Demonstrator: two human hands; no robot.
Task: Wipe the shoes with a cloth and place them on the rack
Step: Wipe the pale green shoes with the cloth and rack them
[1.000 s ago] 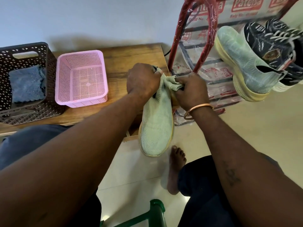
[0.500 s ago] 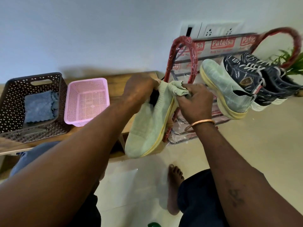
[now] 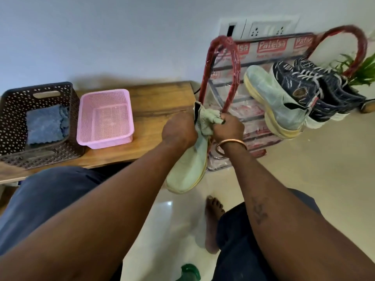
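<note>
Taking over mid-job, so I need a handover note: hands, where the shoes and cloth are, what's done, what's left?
Left hand grips the pale green shoe by its heel end, toe pointing down.
Right hand holds the cloth bunched against that heel.
Done: matching green shoe and two navy shoes sit on the rack.
Left: finish wiping, then rack this shoe.

Only one word I can read: "Patelsa", white letters on a red rectangular label (image 3: 272,47), printed on the clear plastic wrapping (image 3: 253,110) over the red tubular metal shoe rack (image 3: 236,74). It repeats along the top strip: the left copy (image 3: 244,47) shows just "lsa", and the right copy (image 3: 302,43) is cut off after "Pat". The small line under each is too blurred for me. The lower red prints on the wrapping are blurred too. The brown badge (image 3: 300,92) on the dark navy lace-up sneaker (image 3: 324,102) is unreadable.
</note>
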